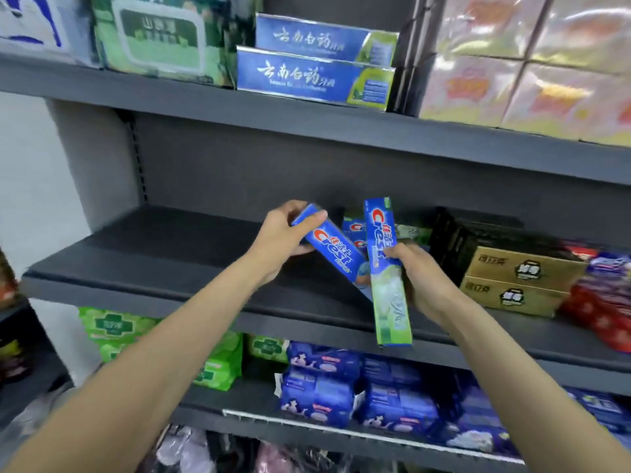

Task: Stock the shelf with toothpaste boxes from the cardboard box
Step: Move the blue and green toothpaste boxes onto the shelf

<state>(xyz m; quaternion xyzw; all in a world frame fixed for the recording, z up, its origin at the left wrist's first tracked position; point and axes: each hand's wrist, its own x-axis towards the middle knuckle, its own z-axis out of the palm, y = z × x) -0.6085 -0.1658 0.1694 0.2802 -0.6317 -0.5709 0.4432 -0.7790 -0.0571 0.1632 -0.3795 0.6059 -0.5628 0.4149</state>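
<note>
Left hand point(280, 238): fingers gripping a tilted toothpaste box point(333, 249) over the shelf point(153, 264).
Right hand point(418, 278): fingers gripping the upright toothpaste box point(386, 268), overhanging the front edge.
Nearer the stocked boxes point(355, 228): left, its long axis pointing back toward the rear.

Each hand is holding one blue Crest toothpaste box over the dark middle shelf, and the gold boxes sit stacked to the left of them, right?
Not quite. The head view shows the stacked gold boxes to the right of the hands, not the left. The rest holds: the left hand and right hand each grip one blue Crest toothpaste box over the dark middle shelf.
</note>
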